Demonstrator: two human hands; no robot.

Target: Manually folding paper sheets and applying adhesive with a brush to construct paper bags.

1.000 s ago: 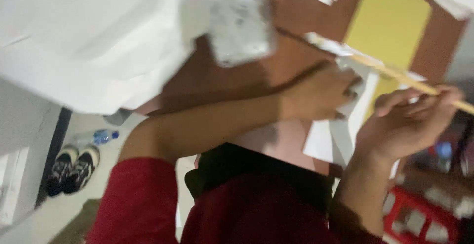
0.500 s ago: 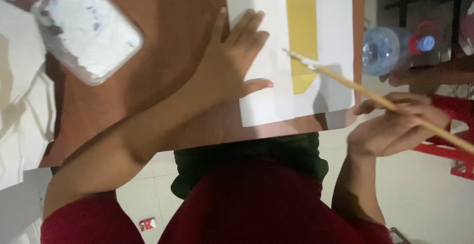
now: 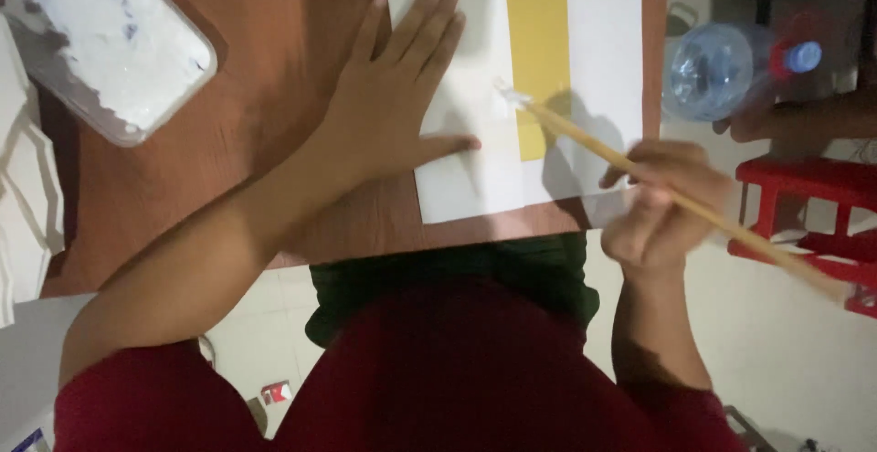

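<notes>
My left hand [image 3: 393,105] lies flat, fingers spread, on the left part of a white paper sheet [image 3: 466,169] on a brown table [image 3: 283,59]. A yellow strip [image 3: 539,50] runs down the sheet's middle. My right hand [image 3: 662,205] grips a long wooden brush [image 3: 639,173]; its white, paste-laden tip rests at the yellow strip's left edge. A clear plastic tub of white paste [image 3: 105,36] sits at the table's top left, apart from both hands.
White paper stacks [image 3: 23,205] lie at the table's left edge. Off the table's right side, another person's hand [image 3: 795,123] holds a clear plastic bottle with a blue cap [image 3: 722,68] above a red stool [image 3: 813,214]. Pale floor lies below.
The view has swung and settled over the table. My left hand slid further onto the white sheet, and the brush tip moved left and lower, to the yellow strip's left edge.
</notes>
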